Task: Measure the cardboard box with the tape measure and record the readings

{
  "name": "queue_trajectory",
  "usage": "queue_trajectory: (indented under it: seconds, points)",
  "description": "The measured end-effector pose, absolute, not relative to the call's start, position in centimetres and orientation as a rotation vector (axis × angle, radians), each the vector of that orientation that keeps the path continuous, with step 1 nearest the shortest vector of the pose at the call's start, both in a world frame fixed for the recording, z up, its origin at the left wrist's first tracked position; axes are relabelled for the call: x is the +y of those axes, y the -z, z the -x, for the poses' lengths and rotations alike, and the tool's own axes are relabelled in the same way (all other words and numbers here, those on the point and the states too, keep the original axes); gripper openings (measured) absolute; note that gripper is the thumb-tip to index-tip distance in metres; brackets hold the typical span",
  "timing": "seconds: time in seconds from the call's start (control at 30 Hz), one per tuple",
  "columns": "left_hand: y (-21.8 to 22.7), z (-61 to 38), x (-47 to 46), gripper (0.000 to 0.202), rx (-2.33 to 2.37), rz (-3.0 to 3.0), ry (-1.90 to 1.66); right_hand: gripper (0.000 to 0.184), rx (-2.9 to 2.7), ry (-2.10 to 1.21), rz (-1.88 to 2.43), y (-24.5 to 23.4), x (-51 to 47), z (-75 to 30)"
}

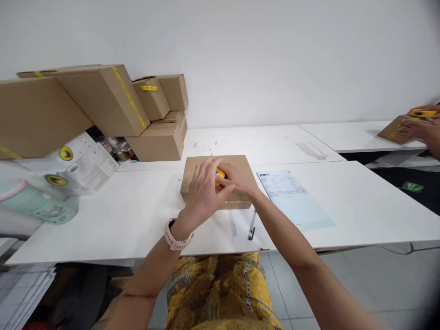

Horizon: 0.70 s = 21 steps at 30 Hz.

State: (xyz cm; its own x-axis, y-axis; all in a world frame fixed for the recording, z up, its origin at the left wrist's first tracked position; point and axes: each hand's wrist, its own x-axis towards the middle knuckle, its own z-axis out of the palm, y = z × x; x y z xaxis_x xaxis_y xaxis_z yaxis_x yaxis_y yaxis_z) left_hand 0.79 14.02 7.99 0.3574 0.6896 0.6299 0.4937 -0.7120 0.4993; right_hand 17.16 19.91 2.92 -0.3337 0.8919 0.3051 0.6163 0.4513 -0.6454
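A closed brown cardboard box (pixel 240 164) lies on the white table in front of me, with yellow tape along its near edge. My right hand (pixel 237 178) is over its top, fingers closed around a small yellow and dark object (pixel 220 176). Most of that object is covered, so its kind is unclear. My left hand (pixel 205 183), with a pink watch strap on the wrist, arches over the box's left part beside the yellow object. Its fingers are stretched and its thumb stands apart; the fingertips are partly hidden.
A printed sheet in a bluish sleeve (pixel 294 197) lies right of the box; a pen (pixel 252 227) and spiral notebook (pixel 233 224) lie before it. Stacked cartons (pixel 103 98) and a mint bottle (pixel 37 201) stand left. At far right, another person's hands (pixel 421 126) are at a carton (pixel 393 130).
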Motion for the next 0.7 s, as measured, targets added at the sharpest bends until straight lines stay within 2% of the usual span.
queue_trajectory:
  seconds: [0.07,0.17,0.33,0.53,0.7]
  points:
    - [-4.6,-0.5,17.0,0.065,1.183,-2.308,-1.097,0.049,-2.022,-0.628,1.241,-2.3,20.1,-17.3]
    - [-1.3,-0.6,19.1,0.081,1.235,-2.236,-1.042,0.051,-1.905,-0.694,1.199,-1.3,20.5,-17.7]
    - [-0.7,-0.7,19.9,0.069,1.217,-1.974,-1.11,0.051,-1.546,-0.916,1.158,-0.1,21.0,-18.5]
    - [-4.6,1.5,21.2,0.055,0.963,-1.426,-0.851,0.043,-1.257,-1.326,1.079,-3.0,19.7,-17.9]
    - [-6.7,2.6,22.1,0.053,0.88,-1.351,-0.764,0.044,-1.147,-1.448,1.028,-4.7,19.3,-18.4]
